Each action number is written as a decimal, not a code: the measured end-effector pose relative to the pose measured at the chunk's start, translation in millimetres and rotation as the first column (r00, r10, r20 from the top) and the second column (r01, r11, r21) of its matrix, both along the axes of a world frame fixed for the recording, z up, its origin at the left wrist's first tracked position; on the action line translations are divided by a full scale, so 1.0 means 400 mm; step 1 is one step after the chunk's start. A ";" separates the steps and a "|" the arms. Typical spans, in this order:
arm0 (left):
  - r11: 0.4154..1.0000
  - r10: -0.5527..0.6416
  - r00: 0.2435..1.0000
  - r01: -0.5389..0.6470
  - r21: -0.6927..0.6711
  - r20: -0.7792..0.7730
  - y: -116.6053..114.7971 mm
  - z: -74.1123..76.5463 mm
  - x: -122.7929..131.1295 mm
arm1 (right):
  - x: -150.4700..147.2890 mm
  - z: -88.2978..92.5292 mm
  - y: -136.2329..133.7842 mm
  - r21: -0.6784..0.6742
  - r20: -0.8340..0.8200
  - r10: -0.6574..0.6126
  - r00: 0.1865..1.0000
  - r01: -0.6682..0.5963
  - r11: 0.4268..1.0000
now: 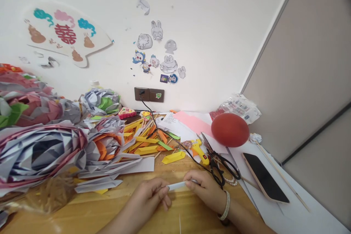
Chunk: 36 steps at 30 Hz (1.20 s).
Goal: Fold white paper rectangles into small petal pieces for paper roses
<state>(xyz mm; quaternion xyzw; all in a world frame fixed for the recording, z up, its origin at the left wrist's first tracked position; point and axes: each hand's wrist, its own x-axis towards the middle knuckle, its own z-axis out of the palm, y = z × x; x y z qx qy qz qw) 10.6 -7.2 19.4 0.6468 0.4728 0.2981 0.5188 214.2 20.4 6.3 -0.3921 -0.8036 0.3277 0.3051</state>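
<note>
We hold a narrow white paper strip (177, 186) between our two hands, just above the near middle of the wooden table (153, 214). Our left hand (155, 193) pinches the strip's left end between thumb and forefinger, the other fingers curled beneath. Our right hand (202, 187) grips the right end, thumb in front and fingers bent behind it; a pale bracelet (226, 206) circles that wrist.

Just beyond our right hand we see scissors (218, 170) with black handles, and farther off a yellow glue gun (201, 151). To the far right of these sits a rounded red object (230, 129). Nearer on the right, a phone (265, 177) lies dark-screened on white sheets (304, 208), with a thin wooden stick (285, 178) beside it.

Beyond our left hand, yellow, orange and green folded paper pieces (174, 157) lie heaped. Large folded-paper bundles (46, 150) fill the left side. At the far side, a black cord (151, 111) runs from a wall socket (142, 94) down over the heap.
</note>
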 end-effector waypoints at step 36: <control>0.915 0.138 0.971 -0.050 0.400 -0.196 -0.013 0.023 -0.030 | -0.020 0.038 -0.012 -0.141 -0.055 0.062 0.997 -0.069 0.988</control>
